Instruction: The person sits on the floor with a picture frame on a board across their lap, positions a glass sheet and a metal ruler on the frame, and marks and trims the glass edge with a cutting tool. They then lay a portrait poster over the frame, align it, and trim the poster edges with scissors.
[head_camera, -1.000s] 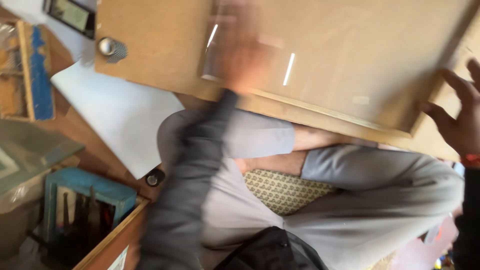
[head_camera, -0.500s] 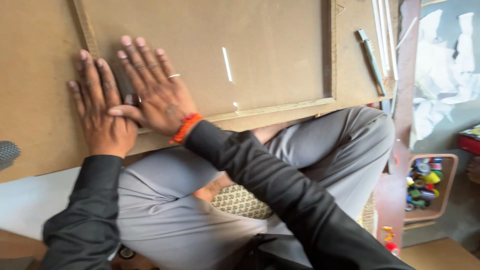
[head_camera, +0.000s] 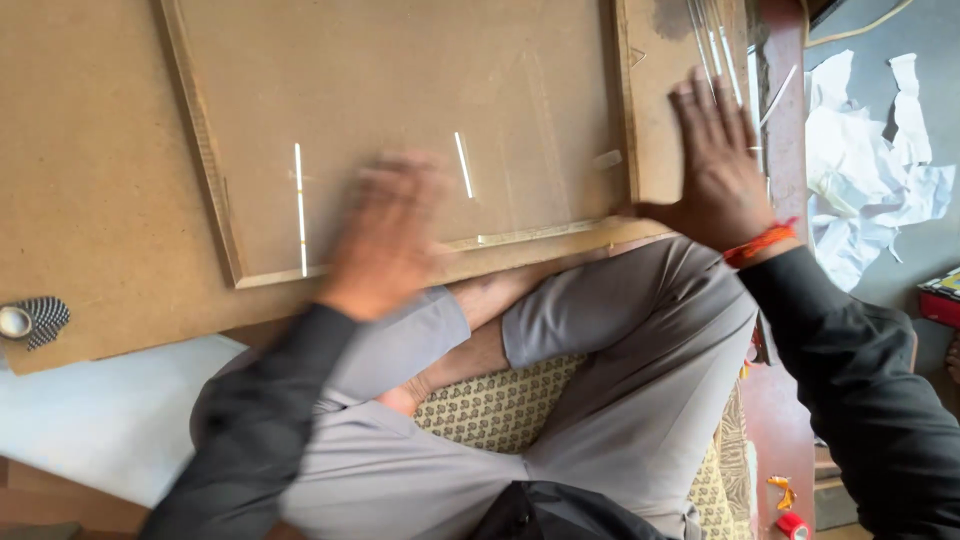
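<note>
Two hands flat on a framed board laid across the lap.

The left hand (head_camera: 385, 235), blurred, lies over the lower edge of the brown board (head_camera: 100, 180), on the clear pane (head_camera: 420, 110) set inside its thin wooden frame (head_camera: 200, 160); whether its grip is spread or closed cannot be told. The right hand (head_camera: 715, 165) presses open and flat, fingers spread, on the board's right end beside the frame, with an orange wristband (head_camera: 760, 243) at its wrist. The board rests on grey-trousered knees (head_camera: 620, 320).
</note>
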